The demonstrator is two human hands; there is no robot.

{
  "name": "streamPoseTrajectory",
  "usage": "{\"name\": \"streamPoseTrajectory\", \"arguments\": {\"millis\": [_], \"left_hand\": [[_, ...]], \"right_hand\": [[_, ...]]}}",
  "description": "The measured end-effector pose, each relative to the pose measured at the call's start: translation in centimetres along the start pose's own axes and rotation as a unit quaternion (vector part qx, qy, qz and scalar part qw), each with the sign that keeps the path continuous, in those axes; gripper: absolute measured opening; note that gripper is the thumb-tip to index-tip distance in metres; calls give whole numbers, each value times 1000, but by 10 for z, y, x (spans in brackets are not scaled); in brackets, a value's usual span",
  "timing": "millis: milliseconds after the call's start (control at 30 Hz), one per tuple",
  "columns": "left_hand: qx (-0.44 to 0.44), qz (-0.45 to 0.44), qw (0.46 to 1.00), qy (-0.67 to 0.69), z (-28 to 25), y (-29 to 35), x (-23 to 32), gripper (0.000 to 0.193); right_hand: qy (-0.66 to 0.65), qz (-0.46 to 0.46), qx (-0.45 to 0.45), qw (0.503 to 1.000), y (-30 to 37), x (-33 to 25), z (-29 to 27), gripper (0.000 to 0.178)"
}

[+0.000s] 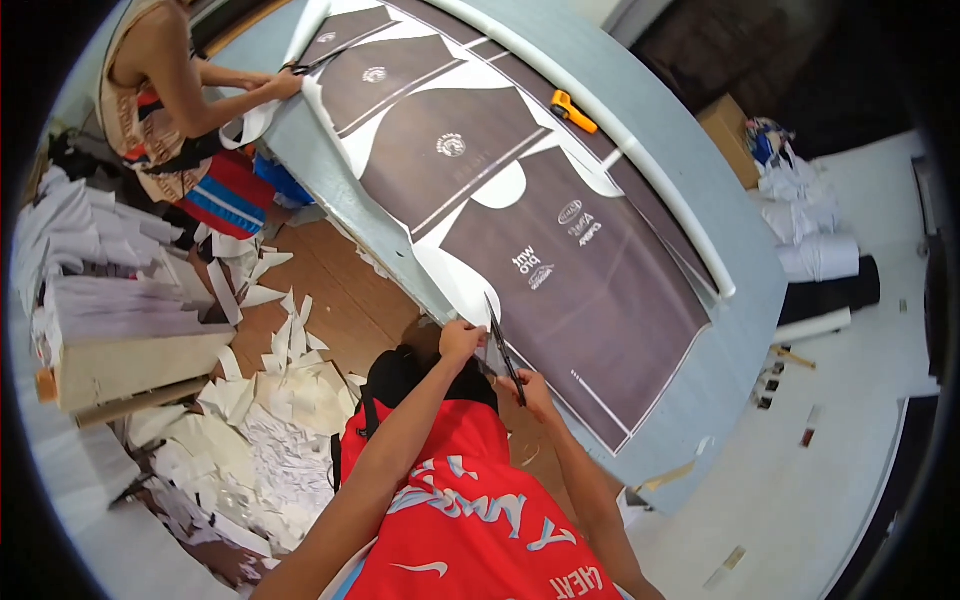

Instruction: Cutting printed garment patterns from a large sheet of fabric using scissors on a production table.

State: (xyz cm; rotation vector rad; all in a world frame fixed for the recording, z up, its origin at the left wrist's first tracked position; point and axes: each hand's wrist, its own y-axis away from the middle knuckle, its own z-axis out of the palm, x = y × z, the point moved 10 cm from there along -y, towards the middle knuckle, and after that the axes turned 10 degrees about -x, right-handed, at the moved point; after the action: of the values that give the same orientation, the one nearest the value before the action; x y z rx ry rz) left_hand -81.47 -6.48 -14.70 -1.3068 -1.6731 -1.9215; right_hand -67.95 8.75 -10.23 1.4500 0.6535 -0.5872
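Observation:
A long white sheet point(458, 283) printed with dark brown garment-shaped panels point(590, 300) lies over the table. My right hand point(538, 394) is closed round the handles of black scissors point(503, 350) at the sheet's near edge. The scissors' blades point away from me, over the white margin beside the nearest panel; whether they are apart is hard to tell. Just left of the blades, my left hand point(462, 341) pinches the white edge of the sheet.
At the far left, a co-worker's hands point(283, 86) hold dark scissors point(297, 69) at the same sheet. A white roll point(655, 165) runs along the blue-grey table's point(745, 270) far side, near a yellow handheld tool point(573, 111). White scraps point(285, 425) cover the floor at left.

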Motion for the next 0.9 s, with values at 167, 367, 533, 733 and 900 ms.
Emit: {"name": "streamPoseTrajectory", "arguments": {"millis": [167, 367, 533, 733, 900], "left_hand": [[7, 22, 999, 35, -1, -6, -10, 24], [19, 29, 999, 34, -4, -5, -15, 25], [30, 46, 998, -8, -3, -2, -9, 25], [17, 45, 998, 38, 0, -3, -13, 26], [31, 32, 997, 60, 0, 5, -12, 25]], "right_hand": [[49, 19, -58, 997, -12, -28, -10, 42], [136, 13, -120, 983, -38, -53, -28, 38], [170, 5, -161, 972, -59, -73, -35, 39], [164, -3, -216, 962, -88, -94, -27, 41], [162, -21, -244, 956, -111, -106, -18, 41]]}}
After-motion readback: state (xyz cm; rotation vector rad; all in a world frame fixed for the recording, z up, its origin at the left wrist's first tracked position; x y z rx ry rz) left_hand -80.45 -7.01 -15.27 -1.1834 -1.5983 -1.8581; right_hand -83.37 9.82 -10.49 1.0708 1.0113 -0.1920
